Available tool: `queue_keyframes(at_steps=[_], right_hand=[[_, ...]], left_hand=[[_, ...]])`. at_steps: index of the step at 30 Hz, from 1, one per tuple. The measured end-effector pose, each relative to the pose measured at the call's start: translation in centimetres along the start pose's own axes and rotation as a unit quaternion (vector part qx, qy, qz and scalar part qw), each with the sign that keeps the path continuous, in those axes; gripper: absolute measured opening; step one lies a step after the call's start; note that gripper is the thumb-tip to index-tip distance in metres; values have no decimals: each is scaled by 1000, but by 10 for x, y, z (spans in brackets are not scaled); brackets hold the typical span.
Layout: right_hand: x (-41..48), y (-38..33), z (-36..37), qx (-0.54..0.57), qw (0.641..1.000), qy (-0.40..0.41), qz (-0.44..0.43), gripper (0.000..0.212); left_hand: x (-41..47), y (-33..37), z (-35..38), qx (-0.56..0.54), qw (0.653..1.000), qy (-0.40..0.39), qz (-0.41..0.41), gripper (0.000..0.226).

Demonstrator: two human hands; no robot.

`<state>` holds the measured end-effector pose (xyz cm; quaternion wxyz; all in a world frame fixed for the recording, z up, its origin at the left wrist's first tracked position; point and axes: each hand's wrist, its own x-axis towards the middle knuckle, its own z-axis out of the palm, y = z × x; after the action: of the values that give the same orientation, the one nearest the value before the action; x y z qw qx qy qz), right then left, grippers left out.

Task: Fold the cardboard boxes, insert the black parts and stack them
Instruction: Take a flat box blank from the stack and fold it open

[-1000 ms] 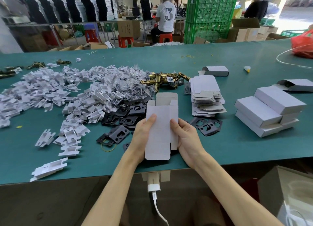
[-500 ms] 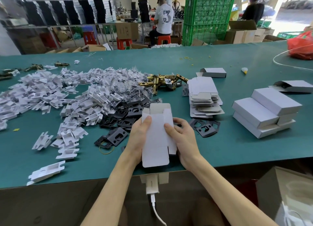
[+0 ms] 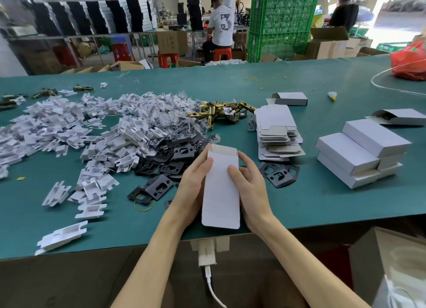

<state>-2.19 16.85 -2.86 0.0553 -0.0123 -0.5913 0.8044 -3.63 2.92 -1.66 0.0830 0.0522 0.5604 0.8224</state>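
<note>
Cardboard box (image 3: 221, 192) now narrower than a second ago, side flaps tucked in.
My left hand (image 3: 192, 187) and right hand (image 3: 252, 190) grip it from both sides over the worktop's (image 3: 299, 204) near edge, just beside the black parts (image 3: 177, 155); its far flap stands open.

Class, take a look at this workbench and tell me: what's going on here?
A person at a green table holds a white box in both hands. The left hand and right hand grip its sides, thumbs on top. The box's far end is open. Black parts lie in a heap just behind it, flat blanks are piled to the right, and folded boxes are stacked further right.
</note>
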Motion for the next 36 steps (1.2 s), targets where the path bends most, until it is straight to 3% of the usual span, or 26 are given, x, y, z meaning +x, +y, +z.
queue_keyframes(at_steps=[13,36], right_hand=[[-1,-3,0,-18,1000,0,0,18],[-1,1,-1,-75,997,-4,-15,17]], left_hand=[[3,-8,1,38,997,62,25,34],[4,-10,-2,57,996,59,34,39]])
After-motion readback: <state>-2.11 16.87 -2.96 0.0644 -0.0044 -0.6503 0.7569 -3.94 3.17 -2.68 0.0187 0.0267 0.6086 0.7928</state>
